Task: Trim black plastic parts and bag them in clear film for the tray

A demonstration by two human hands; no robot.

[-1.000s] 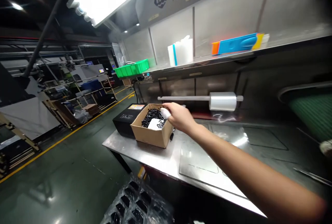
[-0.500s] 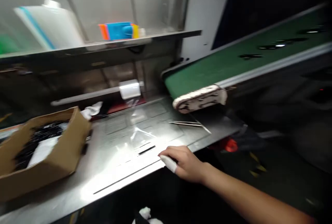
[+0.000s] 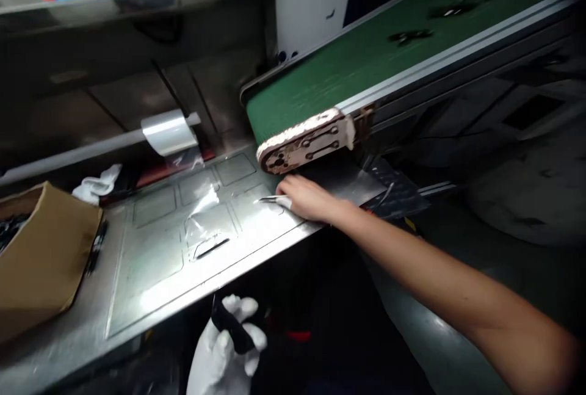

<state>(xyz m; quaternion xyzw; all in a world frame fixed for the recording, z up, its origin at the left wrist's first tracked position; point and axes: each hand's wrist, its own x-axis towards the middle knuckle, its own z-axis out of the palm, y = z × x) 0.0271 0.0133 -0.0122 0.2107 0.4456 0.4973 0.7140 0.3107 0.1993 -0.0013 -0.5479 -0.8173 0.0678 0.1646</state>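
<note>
Nearest, the gloved left hand (image 3: 220, 355) held a black part (image 3: 232, 328) in curled fingers, just short of the table's (image 3: 103, 285) front edge, its long axis slanting from upper left to lower right. Farther off, the right hand (image 3: 304, 198) was closed on tweezers (image 3: 266, 199), tips leftward; the black part lay leftward of them and nearer the person. Beyond stood the conveyor's (image 3: 311, 90) end.
</note>
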